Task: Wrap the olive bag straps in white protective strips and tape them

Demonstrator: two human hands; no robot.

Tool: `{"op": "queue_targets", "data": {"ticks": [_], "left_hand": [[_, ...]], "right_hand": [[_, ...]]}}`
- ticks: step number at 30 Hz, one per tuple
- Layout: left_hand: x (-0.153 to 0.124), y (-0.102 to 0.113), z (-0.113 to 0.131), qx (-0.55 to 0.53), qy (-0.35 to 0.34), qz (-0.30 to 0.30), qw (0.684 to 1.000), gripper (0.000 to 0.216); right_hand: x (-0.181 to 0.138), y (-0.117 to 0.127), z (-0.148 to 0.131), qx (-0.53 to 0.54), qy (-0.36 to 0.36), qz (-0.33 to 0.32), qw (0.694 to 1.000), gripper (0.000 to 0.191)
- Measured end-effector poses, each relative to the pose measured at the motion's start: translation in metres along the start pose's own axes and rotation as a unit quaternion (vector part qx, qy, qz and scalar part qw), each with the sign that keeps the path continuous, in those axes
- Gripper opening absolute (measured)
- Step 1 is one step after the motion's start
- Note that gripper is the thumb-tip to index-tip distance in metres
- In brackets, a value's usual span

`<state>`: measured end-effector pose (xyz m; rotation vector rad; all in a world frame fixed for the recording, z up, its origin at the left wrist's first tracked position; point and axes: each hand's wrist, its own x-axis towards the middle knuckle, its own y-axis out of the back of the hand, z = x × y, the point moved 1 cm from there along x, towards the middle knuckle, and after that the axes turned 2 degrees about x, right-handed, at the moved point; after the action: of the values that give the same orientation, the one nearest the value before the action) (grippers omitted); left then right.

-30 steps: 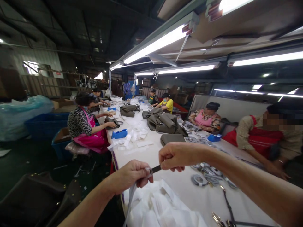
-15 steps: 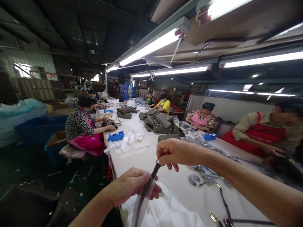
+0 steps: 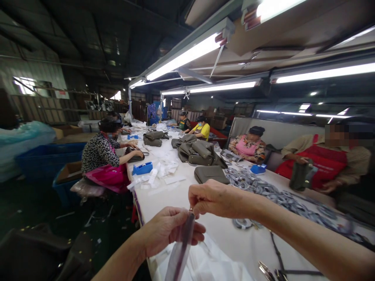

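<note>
My left hand [image 3: 172, 230] is closed around a narrow translucent plastic sleeve [image 3: 179, 257], thumb on top and fingers behind. A dark strap [image 3: 187, 232] lies inside the sleeve, which hangs down to the bottom edge of the view. Just above the sleeve's mouth, my right hand [image 3: 205, 199] pinches the strap's top end, where a bit of metal shows. Under my hands lie white plastic sleeves [image 3: 213, 259] in a loose pile. Another dark strap [image 3: 277, 249] with metal clasps [image 3: 265, 269] rests on the table to the right.
On the white table [image 3: 164, 195] are a folded dark bag [image 3: 211, 175], a heap of bags [image 3: 196, 151], coiled grey straps [image 3: 263, 191] and blue tape dispensers [image 3: 142, 168]. Co-workers sit along both sides; one at right holds a dark bag [image 3: 301, 175]. More dark material [image 3: 43, 253] is at lower left.
My right hand has moved down and slightly left, and the strap has slid deeper into the sleeve. My left hand keeps its hold. The co-worker at right has raised a dark bag.
</note>
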<state>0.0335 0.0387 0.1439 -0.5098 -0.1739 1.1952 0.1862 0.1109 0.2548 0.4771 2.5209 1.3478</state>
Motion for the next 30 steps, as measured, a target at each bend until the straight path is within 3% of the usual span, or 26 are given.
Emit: {"op": "queue_targets", "data": {"ticks": [8, 14, 20, 24, 26, 30], "left_hand": [[0.007, -0.008, -0.005, 0.017, 0.010, -0.021, 1.000, 0.052], [0.013, -0.004, -0.016, 0.012, 0.003, 0.001, 1.000, 0.052], [0.012, -0.006, -0.027, 0.035, -0.013, 0.025, 0.999, 0.047], [0.013, -0.003, -0.024, 0.034, -0.060, 0.015, 0.998, 0.043], [0.012, -0.005, -0.016, 0.050, -0.111, 0.011, 0.992, 0.040], [0.009, -0.016, 0.006, 0.098, -0.215, 0.006, 0.972, 0.030]], "right_hand": [[-0.001, -0.021, 0.009, -0.033, -0.005, -0.025, 0.999, 0.015], [-0.010, -0.038, 0.014, -0.075, -0.006, -0.010, 0.997, 0.036], [-0.013, -0.054, 0.015, 0.072, -0.035, -0.048, 0.996, 0.071], [-0.017, -0.058, 0.031, 0.226, -0.085, 0.067, 0.968, 0.067], [-0.020, -0.060, 0.038, 0.303, -0.102, 0.055, 0.946, 0.073], [-0.020, -0.072, 0.039, 0.454, -0.038, -0.013, 0.890, 0.046]]}}
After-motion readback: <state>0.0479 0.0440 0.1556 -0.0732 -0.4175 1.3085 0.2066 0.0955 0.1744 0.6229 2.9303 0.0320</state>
